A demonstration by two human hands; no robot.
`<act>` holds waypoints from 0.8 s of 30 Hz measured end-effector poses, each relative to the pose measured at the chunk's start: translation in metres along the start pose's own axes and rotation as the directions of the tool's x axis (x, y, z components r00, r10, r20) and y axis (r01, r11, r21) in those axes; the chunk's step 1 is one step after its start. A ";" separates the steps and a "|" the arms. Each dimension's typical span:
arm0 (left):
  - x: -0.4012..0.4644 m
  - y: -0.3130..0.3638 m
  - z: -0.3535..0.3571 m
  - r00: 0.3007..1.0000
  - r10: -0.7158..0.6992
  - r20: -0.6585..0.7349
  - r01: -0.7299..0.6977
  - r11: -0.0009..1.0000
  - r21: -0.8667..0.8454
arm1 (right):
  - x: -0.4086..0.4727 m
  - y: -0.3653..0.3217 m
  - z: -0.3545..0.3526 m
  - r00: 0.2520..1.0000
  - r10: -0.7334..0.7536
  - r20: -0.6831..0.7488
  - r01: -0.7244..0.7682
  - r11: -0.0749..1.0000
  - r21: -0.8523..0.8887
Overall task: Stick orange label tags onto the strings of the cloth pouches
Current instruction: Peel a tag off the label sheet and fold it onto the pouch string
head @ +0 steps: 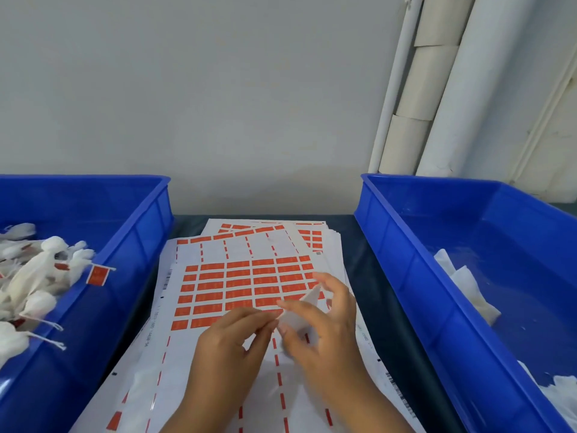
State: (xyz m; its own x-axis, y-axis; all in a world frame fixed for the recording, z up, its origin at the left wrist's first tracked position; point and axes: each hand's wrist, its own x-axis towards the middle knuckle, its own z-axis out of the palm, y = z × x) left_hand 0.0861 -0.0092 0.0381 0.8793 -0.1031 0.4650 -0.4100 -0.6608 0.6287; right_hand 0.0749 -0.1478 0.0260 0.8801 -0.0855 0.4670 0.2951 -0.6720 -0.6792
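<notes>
I hold a white pouch (304,310) above the label sheet (249,285), my right hand (324,332) curled round it and my left hand (231,345) pinching near its end, presumably isolating the string, which I cannot make out. Tagged pouches (34,276) fill the left bin (137,226); untagged cloth (468,285) lies in the right bin (406,245).

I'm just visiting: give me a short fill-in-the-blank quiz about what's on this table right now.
1. The pouches with orange tags lie in the bin on the ____ side.
2. Both bins are coloured ____.
3. The label sheets lie ____ the two bins.
4. The right hand holds a ____ pouch, and the left hand meets it.

Missing words: left; blue; between; white
</notes>
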 end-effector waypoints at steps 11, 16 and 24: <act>-0.004 0.003 0.005 0.993 -0.082 -0.081 0.083 0.996 0.009 | 0.000 0.007 -0.005 0.985 -0.065 -0.162 0.067 0.998 0.007; 0.000 0.003 0.000 0.944 -0.225 -0.241 0.206 0.973 -0.103 | 0.001 0.005 -0.009 0.996 -0.016 -0.093 0.018 1.000 0.020; 0.005 -0.004 0.000 0.883 -0.375 -0.281 0.307 0.916 -0.257 | -0.001 -0.002 -0.003 0.930 0.177 0.323 -0.244 0.953 0.179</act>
State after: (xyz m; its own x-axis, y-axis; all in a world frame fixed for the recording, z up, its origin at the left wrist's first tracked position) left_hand 0.0917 -0.0072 0.0379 0.8624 0.3655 0.3503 -0.1678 -0.4464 0.8790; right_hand 0.0726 -0.1488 0.0282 0.9906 0.0394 0.1308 0.1333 -0.4880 -0.8626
